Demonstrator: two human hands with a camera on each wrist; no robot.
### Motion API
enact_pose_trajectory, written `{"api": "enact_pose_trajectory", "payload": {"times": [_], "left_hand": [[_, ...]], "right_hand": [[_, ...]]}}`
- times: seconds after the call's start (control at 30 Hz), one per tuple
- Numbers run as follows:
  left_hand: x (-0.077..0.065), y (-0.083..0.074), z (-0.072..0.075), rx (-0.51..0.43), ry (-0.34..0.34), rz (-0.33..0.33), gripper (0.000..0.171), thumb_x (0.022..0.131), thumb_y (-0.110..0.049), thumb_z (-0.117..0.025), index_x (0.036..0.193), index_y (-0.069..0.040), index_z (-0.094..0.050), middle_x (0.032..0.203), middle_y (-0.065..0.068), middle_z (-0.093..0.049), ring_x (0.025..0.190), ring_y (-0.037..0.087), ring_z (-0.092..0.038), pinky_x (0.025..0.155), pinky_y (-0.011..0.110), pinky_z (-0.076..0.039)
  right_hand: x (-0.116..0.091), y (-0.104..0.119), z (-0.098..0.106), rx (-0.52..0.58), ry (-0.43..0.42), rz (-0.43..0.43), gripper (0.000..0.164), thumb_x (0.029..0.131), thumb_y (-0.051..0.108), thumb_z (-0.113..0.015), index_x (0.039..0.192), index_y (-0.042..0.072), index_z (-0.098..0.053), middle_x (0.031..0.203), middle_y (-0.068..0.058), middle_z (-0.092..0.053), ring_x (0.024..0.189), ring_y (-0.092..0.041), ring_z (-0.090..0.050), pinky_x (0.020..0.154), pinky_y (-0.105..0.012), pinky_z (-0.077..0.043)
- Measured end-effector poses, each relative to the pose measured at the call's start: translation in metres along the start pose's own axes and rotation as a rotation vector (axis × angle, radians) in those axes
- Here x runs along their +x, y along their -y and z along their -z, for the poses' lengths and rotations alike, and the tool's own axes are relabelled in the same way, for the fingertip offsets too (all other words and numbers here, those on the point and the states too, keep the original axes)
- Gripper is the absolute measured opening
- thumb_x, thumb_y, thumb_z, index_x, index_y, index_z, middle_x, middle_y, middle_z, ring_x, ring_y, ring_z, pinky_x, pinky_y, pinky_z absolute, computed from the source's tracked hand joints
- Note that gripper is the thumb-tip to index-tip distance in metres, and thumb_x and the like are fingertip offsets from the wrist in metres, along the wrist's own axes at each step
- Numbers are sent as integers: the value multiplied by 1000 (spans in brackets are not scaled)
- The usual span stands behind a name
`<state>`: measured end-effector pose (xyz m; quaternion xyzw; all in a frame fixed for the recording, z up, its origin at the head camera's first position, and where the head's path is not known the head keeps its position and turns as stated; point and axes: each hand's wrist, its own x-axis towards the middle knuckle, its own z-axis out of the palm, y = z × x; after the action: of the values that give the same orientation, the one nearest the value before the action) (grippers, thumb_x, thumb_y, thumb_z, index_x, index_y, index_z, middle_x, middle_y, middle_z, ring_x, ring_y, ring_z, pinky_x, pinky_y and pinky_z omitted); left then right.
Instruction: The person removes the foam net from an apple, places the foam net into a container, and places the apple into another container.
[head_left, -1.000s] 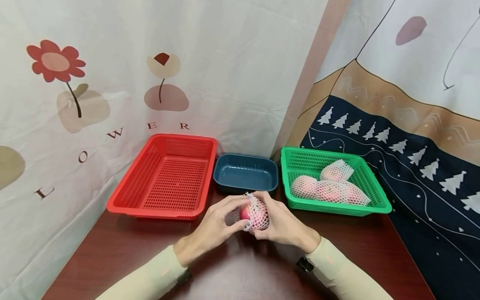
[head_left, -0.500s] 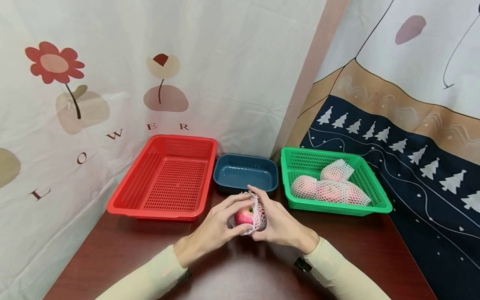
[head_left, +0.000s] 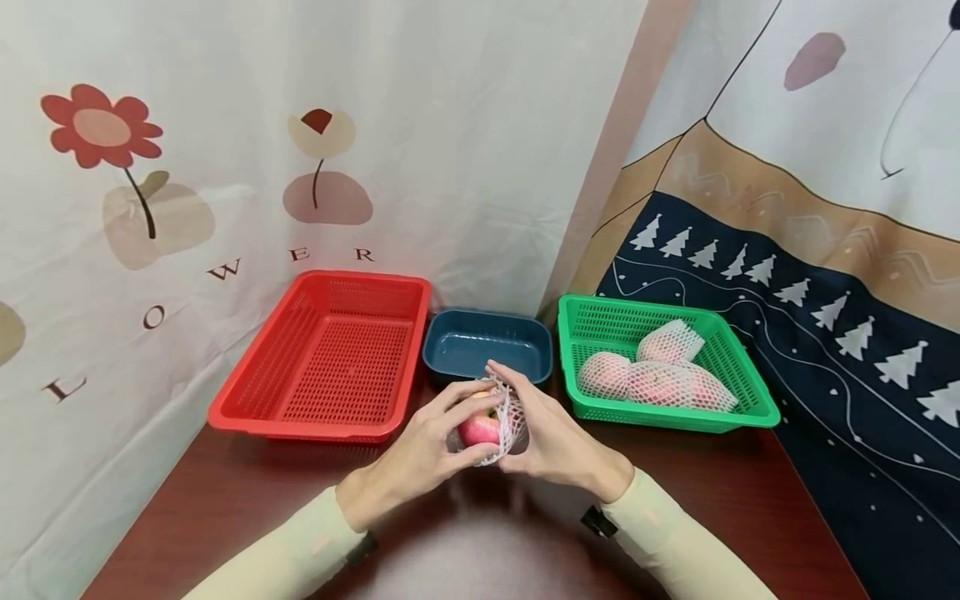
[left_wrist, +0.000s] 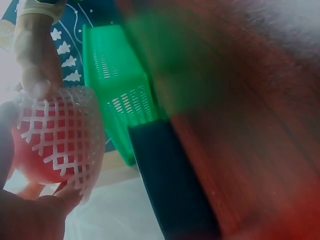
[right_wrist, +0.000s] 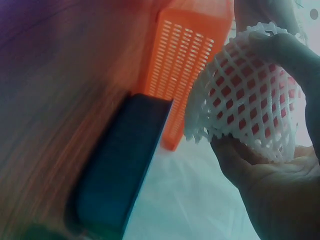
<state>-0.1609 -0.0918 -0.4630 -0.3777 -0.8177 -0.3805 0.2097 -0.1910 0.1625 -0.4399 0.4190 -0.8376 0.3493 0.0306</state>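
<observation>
A red apple [head_left: 477, 428] is held up between both hands, partly out of a white foam net [head_left: 510, 423]. My left hand [head_left: 416, 450] grips the apple and the net's rim from the left, fingers above and thumb below. On the other side, my right hand [head_left: 566, 443] holds the net with fingers and thumb curved round it. In the left wrist view, bare red skin of the apple [left_wrist: 37, 167] shows beside the net [left_wrist: 60, 130]. The right wrist view has the net [right_wrist: 250, 100] covering most of the apple, with the thumb and fingers pressed against it.
A red basket [head_left: 300, 421] stands at the left and a dark blue tray [head_left: 487, 367] behind the hands. At the right, a green basket [head_left: 675, 417] bears several netted apples [head_left: 660, 383]. All stand on a brown table [head_left: 480, 550] before a printed curtain [head_left: 465, 150].
The net has slipped rightward off the apple, baring more of its red skin and top. My right hand's fingers have straightened upward somewhat. Both hands stay close together.
</observation>
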Motion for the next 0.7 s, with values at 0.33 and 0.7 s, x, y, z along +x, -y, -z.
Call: {"api": "enact_pose_trajectory", "payload": {"times": [0.33, 0.7], "left_hand": [[4, 1, 6, 0, -46, 9, 76, 90, -13, -103, 158, -15, -71, 161, 16, -64, 142, 33, -69, 90, 20, -68], [16, 0, 13, -5, -39, -15, 75, 91, -16, -103, 159, -15, -71, 163, 16, -64, 145, 34, -68, 88, 23, -70]], "right_hand": [[-6, -1, 13, -20, -54, 40, 89, 97, 14, -90, 174, 14, -43, 171, -3, -57, 150, -20, -63, 121, -41, -63], [-1, -4, 27, -51, -235, 117, 41, 100, 8, -93, 138, 13, -77, 126, -2, -77, 106, -11, -74, 89, -26, -69]]}}
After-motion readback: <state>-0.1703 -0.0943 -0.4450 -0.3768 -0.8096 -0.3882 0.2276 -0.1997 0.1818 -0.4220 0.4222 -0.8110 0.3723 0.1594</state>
